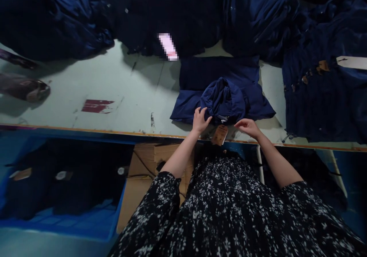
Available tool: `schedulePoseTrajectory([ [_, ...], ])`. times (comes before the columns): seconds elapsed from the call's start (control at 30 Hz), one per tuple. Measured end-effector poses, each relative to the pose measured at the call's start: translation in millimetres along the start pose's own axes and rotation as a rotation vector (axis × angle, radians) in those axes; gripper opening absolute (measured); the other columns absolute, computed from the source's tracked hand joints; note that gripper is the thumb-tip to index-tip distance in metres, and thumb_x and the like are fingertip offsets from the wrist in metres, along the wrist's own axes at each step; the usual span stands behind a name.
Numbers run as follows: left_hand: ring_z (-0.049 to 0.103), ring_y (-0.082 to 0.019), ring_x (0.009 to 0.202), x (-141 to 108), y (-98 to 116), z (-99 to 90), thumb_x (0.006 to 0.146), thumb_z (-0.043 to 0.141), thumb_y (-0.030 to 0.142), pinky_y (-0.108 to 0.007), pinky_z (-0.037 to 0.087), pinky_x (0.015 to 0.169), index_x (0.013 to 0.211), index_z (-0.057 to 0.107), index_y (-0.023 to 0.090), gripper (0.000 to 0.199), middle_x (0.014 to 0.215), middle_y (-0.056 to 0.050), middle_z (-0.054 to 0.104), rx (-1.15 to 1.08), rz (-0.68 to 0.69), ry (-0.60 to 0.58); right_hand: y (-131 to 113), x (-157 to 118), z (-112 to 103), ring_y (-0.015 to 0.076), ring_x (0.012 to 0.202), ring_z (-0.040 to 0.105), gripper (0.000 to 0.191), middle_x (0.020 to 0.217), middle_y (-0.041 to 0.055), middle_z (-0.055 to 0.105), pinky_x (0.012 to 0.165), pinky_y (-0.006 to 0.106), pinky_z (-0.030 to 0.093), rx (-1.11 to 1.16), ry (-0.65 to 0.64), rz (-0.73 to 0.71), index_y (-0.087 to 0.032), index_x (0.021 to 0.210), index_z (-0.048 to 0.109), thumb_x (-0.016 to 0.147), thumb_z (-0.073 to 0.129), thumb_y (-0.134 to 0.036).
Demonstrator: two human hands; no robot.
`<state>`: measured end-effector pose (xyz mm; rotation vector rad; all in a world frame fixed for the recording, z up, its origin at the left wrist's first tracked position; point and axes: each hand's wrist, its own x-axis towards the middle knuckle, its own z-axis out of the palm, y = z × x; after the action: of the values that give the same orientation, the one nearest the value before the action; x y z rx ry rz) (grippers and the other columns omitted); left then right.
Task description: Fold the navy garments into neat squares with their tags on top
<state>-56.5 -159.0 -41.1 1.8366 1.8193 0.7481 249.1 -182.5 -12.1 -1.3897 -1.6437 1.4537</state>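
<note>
A navy hooded jacket point(189, 79), partly folded, lies on the table in front of me with its hood point(219, 92) toward me. A brown hang tag point(220, 134) dangles from its neck over the table's front edge. My left hand point(201, 119) rests at the left side of the hood, fingers spread and touching the cloth. To the right of the tag is my right hand point(248, 127), its fingers stretched out near the jacket's lower edge, holding nothing I can see.
Piles of navy garments point(172, 12) line the back of the pale table point(137, 96). A stack of tagged garments point(323, 96) sits at the right. Below the edge are a blue crate point(111, 222) holding dark clothing and a cardboard box point(126, 196). Clear plastic wrapping point(25, 89) lies far left.
</note>
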Motion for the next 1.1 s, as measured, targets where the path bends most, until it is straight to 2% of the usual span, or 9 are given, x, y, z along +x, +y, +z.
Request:
schedulePoseTrajectory([
  [0.1,0.045,-0.034,0.141,-5,8,-5.6,0.090,0.070,0.026,-0.048,0.034,0.121,0.133,0.064,0.018,0.045,0.148,-0.020,0.047,0.056,0.021,0.065,2,14,-10,0.0265,0.092,0.072,0.024,0.097,0.0109,0.078,0.091,0.042,0.056,-0.341,0.326,-0.072,-0.019,0.090,0.078,0.082,0.055,-0.025],
  [0.17,0.047,-0.033,0.139,-1,17,-6.9,0.092,0.064,0.024,-0.048,0.033,0.120,0.126,0.069,0.020,0.034,0.147,-0.018,0.051,0.083,0.099,0.060,-6,27,-11,0.0283,0.101,0.070,0.029,0.106,0.0136,0.078,0.097,0.043,0.052,-0.523,0.375,-0.174,-0.018,0.096,0.079,0.085,0.052,-0.020],
  [0.3,0.063,-0.027,0.111,26,39,-0.9,0.094,0.054,0.019,-0.040,0.044,0.102,0.105,0.077,0.022,0.025,0.114,-0.012,0.071,0.121,0.344,-0.275,-32,56,7,0.0271,0.112,0.067,0.033,0.116,0.0139,0.077,0.104,0.038,0.045,-0.736,0.065,-0.347,-0.017,0.115,0.077,0.093,0.052,-0.019],
  [0.4,0.065,-0.026,0.094,44,50,4.2,0.093,0.053,0.019,-0.037,0.045,0.089,0.094,0.079,0.019,0.027,0.093,-0.012,0.074,0.226,0.423,-0.440,-43,66,23,0.0257,0.107,0.070,0.037,0.114,0.0131,0.078,0.101,0.037,0.042,-0.867,-0.110,-0.324,-0.018,0.126,0.073,0.096,0.051,-0.019],
  [0.53,0.067,-0.025,0.088,41,49,2.4,0.091,0.056,0.025,-0.039,0.041,0.091,0.098,0.081,0.021,0.026,0.083,-0.010,0.075,0.277,0.465,-0.476,-38,60,27,0.0230,0.096,0.073,0.036,0.103,0.0106,0.081,0.091,0.032,0.043,-0.921,-0.164,-0.238,-0.019,0.128,0.072,0.099,0.052,-0.022],
  [0.63,0.068,-0.024,0.085,31,45,0.0,0.088,0.061,0.024,-0.038,0.039,0.091,0.098,0.081,0.022,0.023,0.080,-0.008,0.075,0.292,0.463,-0.495,-33,57,26,0.0212,0.099,0.072,0.036,0.108,0.0082,0.080,0.087,0.029,0.046,-0.888,-0.170,-0.216,-0.022,0.128,0.072,0.096,0.055,-0.019],
  [0.73,0.069,-0.026,0.091,27,47,1.6,0.087,0.065,0.028,-0.037,0.039,0.085,0.094,0.080,0.021,0.018,0.088,-0.010,0.076,0.351,0.432,-0.462,-34,62,28,0.0216,0.107,0.070,0.035,0.121,0.0085,0.075,0.083,0.027,0.048,-0.922,-0.116,-0.189,-0.023,0.121,0.074,0.092,0.057,-0.015],
  [0.83,0.069,-0.028,0.095,29,54,6.0,0.087,0.069,0.035,-0.038,0.040,0.081,0.097,0.078,0.019,0.021,0.101,-0.013,0.075,0.438,0.414,-0.436,-40,71,32,0.0226,0.104,0.069,0.030,0.118,0.0101,0.074,0.079,0.027,0.048,-0.996,-0.116,-0.146,-0.022,0.112,0.076,0.091,0.056,-0.014],
  [1.1,0.068,-0.029,0.098,33,65,4.3,0.081,0.064,0.012,-0.040,0.039,0.082,0.089,0.078,0.019,0.017,0.092,-0.013,0.076,0.490,0.430,-0.472,-48,75,39,0.0247,0.099,0.068,0.023,0.113,0.0112,0.074,0.074,0.029,0.046,-1.089,-0.165,-0.100,-0.020,0.109,0.076,0.087,0.067,-0.025],
])
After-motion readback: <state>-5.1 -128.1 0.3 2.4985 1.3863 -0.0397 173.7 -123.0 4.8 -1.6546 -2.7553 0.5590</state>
